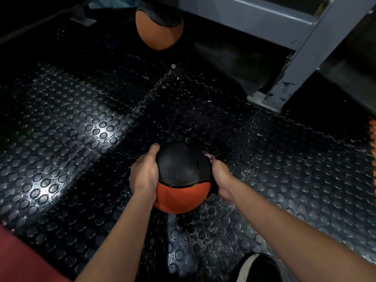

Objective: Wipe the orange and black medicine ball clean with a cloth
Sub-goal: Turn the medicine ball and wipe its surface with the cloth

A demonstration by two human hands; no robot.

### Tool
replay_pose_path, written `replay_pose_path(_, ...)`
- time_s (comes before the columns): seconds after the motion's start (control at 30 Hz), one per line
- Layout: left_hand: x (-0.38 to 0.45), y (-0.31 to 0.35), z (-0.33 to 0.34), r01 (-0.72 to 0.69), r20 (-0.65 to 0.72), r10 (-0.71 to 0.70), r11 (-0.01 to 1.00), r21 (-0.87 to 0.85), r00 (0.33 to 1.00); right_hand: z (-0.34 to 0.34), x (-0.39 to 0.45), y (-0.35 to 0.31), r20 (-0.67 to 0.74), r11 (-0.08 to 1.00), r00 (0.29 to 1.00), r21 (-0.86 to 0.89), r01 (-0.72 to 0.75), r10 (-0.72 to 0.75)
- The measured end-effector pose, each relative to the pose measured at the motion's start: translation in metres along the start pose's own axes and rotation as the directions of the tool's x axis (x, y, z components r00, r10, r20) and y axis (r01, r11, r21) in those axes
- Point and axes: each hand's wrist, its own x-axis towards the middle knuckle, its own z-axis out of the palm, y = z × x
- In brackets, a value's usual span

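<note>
An orange and black medicine ball (182, 180) is held above the studded floor, black half up and orange half toward me. My left hand (144, 171) grips its left side, thumb up over the black part. My right hand (220, 181) presses against its right side with a dark cloth (210, 158) between palm and ball; only a small reddish corner and a dark edge of the cloth show.
A second orange and black ball (159, 27) lies on the floor at the far end. A grey metal frame (295, 64) stands at the back right. Black studded rubber flooring (81, 139) spreads all around. My shoe (258, 267) is at the bottom right, red clothing (18, 259) at the bottom left.
</note>
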Motion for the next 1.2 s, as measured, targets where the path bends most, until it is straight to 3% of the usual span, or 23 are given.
replay_pose_path(0.07,0.0,0.001,0.001,-0.004,-0.002,0.004,1.0,0.008,1.0,0.004,0.0,-0.001,-0.072,0.998,0.996,0.026,0.055,-0.053)
replay_pose_path(0.17,-0.002,0.005,0.002,-0.013,-0.01,0.013,1.0,0.024,1.0,0.013,-0.013,-0.008,-0.144,0.929,0.918,-0.078,0.361,-0.369)
replay_pose_path(0.27,-0.002,0.006,0.004,-0.019,-0.003,0.019,0.999,0.036,1.0,0.024,-0.033,-0.01,-0.012,0.673,0.718,-0.361,0.646,-0.696)
replay_pose_path(0.3,-0.002,0.006,0.004,-0.017,-0.002,0.017,0.999,0.035,1.0,0.027,-0.036,-0.007,0.062,0.555,0.647,-0.455,0.696,-0.76)
replay_pose_path(0.37,0.002,0.004,0.002,-0.005,-0.002,0.005,1.0,0.01,1.0,0.027,-0.036,-0.005,0.184,0.388,0.569,-0.564,0.729,-0.802)
replay_pose_path(0.47,0.01,-0.003,0.0,0.028,0.012,-0.028,0.999,-0.021,1.0,0.022,-0.03,-0.007,0.236,0.38,0.569,-0.54,0.751,-0.788)
replay_pose_path(0.53,0.011,-0.003,0.001,0.022,0.019,-0.021,0.999,-0.026,1.0,0.022,-0.025,-0.014,0.156,0.544,0.639,-0.399,0.738,-0.753)
replay_pose_path(0.6,0.004,0.0,0.001,-0.003,0.019,0.003,1.0,-0.001,1.0,0.024,-0.02,-0.021,0.032,0.752,0.785,-0.264,0.604,-0.619)
replay_pose_path(0.67,0.0,0.001,0.003,-0.03,0.02,0.029,0.999,0.029,0.999,0.019,-0.011,-0.026,-0.044,0.894,0.913,-0.226,0.387,-0.406)
replay_pose_path(0.73,-0.004,0.001,0.005,-0.047,0.013,0.047,0.998,0.045,0.999,0.013,-0.008,-0.03,-0.077,0.976,0.98,-0.13,0.174,-0.185)
replay_pose_path(0.8,-0.005,0.001,0.007,-0.065,0.009,0.065,0.996,0.059,0.998,0.011,-0.011,-0.033,-0.08,0.99,0.992,-0.109,0.093,-0.102)
replay_pose_path(0.87,-0.003,0.002,0.007,-0.08,0.008,0.08,0.993,0.086,0.997,0.015,-0.018,-0.031,-0.113,0.962,0.962,-0.148,0.23,-0.247)
replay_pose_path(0.93,0.001,0.004,0.006,-0.088,0.011,0.088,0.991,0.101,0.996,0.025,-0.037,-0.029,-0.094,0.869,0.874,-0.196,0.454,-0.477)
replay_pose_path(1.03,0.007,0.003,0.003,-0.081,0.008,0.08,0.989,0.123,0.997,0.032,-0.047,-0.014,0.059,0.594,0.677,-0.428,0.681,-0.734)
replay_pose_path(1.1,0.01,0.001,0.001,-0.075,0.017,0.074,0.992,0.106,0.997,0.03,-0.046,-0.008,0.161,0.426,0.602,-0.567,0.705,-0.782)
replay_pose_path(1.2,0.011,-0.001,0.001,-0.084,0.046,0.08,0.992,0.095,0.996,0.021,-0.044,-0.005,0.232,0.357,0.566,-0.575,0.736,-0.791)
